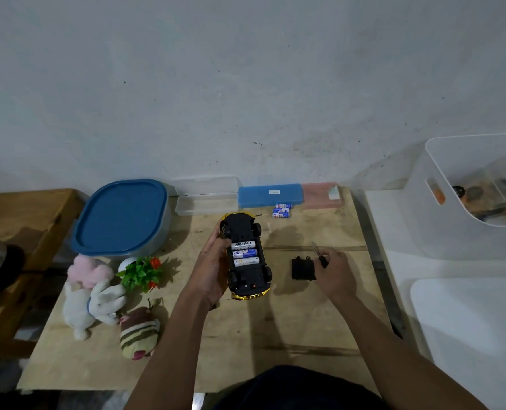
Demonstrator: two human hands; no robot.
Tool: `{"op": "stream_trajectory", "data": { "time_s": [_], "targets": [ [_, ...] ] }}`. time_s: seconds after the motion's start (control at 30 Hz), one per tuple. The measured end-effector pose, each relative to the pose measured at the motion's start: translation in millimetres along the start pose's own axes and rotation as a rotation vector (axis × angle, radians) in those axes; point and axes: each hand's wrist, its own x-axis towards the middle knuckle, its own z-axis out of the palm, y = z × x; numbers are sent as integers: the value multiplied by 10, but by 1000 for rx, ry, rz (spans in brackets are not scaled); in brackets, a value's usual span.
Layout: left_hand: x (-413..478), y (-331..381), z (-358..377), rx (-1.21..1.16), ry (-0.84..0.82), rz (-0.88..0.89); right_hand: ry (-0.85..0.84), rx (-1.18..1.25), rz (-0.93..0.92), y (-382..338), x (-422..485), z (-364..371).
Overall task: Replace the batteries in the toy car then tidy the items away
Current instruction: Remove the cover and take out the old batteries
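Note:
A gold toy car (245, 255) lies upside down in my left hand (214, 267), black underside up. Its battery bay is uncovered and holds three batteries (245, 253) side by side. The black battery cover (302, 268) lies on the wooden table (275, 329) just right of the car. My right hand (336, 272) touches the cover's right edge and holds a small screwdriver (319, 254) whose tip points up and away. Three loose batteries (281, 210) lie near the back of the table, in front of a blue case (271, 195).
A blue-lidded tub (121, 217) stands at back left, with a clear box (205, 195) and a pink box (321, 195) along the wall. Plush toys (93, 294), a small plant (140, 272) and a striped plush (139, 332) crowd the left. A white bin (452, 202) stands at right.

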Motion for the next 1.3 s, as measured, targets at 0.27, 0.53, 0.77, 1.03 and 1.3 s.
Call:
{"op": "stream_trajectory", "data": {
  "time_s": [0.27, 0.53, 0.77, 1.03, 1.3],
  "targets": [
    [-69, 56, 91, -15, -48, -1, 2, -124, 31, -78, 27, -2],
    [-92, 81, 91, -76, -40, 7, 150, -76, -98, -424, -77, -236],
    [-106, 103, 143, -106, -31, 42, -122, 139, -480, -1400, -662, -594],
    [-140, 150, 249, -104, -107, 145, -90, -28, -482, -1594, -829, -490],
    [-102, 114, 270, -132, -84, 177, -86, -26, -407, -1636, -877, -478]
  ]
}}
